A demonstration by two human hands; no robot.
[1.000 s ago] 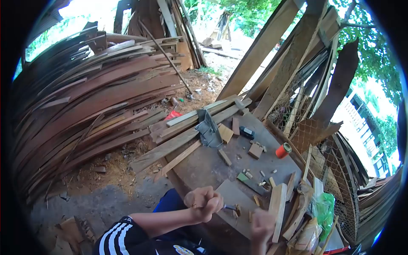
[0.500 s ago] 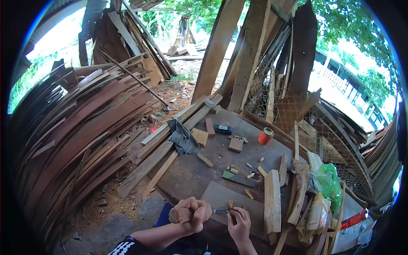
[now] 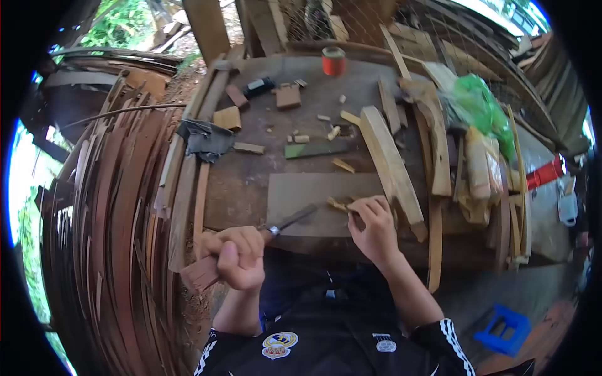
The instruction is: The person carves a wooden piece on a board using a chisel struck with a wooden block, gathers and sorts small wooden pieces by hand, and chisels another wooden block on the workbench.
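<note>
The only view looked out from the person's head, forward and steeply down, so the shirt [image 3: 329,335] filled the bottom middle of the frame. The left hand [image 3: 237,255] and right hand [image 3: 374,229] lay close, below centre. The table [image 3: 237,203] spread beyond them, upward. The wide lens left dark corners; the greenery [image 3: 125,26] at upper left, rather blurred, was probably farthest.

1. two hands: one left hand [image 3: 241,255], one right hand [image 3: 375,230]
2. one chisel [image 3: 295,218]
3. one held wood piece [image 3: 339,204]
4. one orange-red can [image 3: 333,64]
5. one green plastic bag [image 3: 481,105]
6. one blue stool [image 3: 518,324]
7. one red cylinder [image 3: 544,173]
8. one small black box [image 3: 259,86]
9. one table [image 3: 235,200]
</note>
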